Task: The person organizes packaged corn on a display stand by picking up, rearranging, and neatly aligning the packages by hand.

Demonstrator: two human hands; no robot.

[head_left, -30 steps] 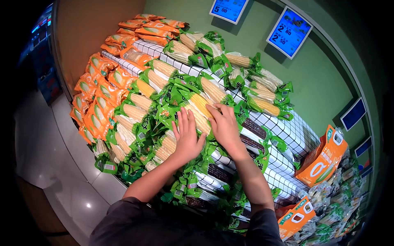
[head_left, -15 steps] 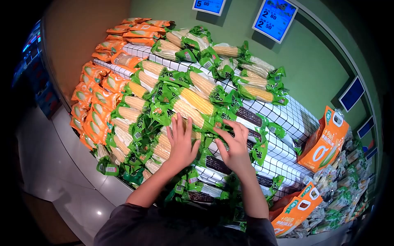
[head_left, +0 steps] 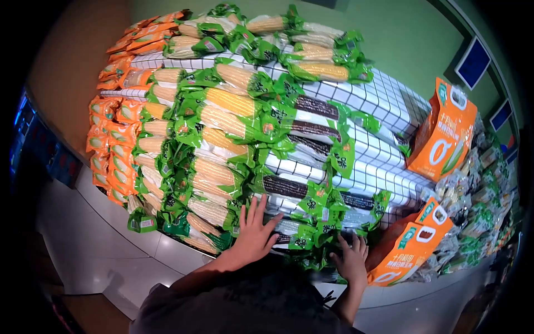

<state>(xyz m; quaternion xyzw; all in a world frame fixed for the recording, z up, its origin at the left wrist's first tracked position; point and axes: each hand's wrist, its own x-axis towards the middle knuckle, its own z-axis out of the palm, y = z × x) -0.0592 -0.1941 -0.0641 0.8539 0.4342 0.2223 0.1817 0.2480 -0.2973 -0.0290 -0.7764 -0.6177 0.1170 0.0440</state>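
My left hand (head_left: 255, 234) is open, fingers spread, over the lower edge of the corn display. Just above its fingertips lies a green-wrapped pack of black corn (head_left: 285, 186), and to its left a pack of pale corn (head_left: 210, 211). My right hand (head_left: 351, 259) is also open, its fingers apart and slightly bent, low on the right by the green packs. Between both hands sits a partly covered corn pack (head_left: 290, 228). Whether either hand touches the packs I cannot tell. Farther up, a yellow corn pack (head_left: 229, 102) rests above a paler corn pack (head_left: 222, 121).
Orange packs (head_left: 121, 142) are stacked at the left. White checked cloth (head_left: 367, 147) covers the stepped display. Two orange carrier bags, one upright (head_left: 444, 131) and one lower (head_left: 403, 253), stand at the right beside clear-bagged produce (head_left: 481, 209). A dark screen (head_left: 473, 64) hangs on the green wall.
Both hands have left the yellow and pale corn packs in the middle and moved down toward the near edge, the right one farther right. The view has tilted and shifted.
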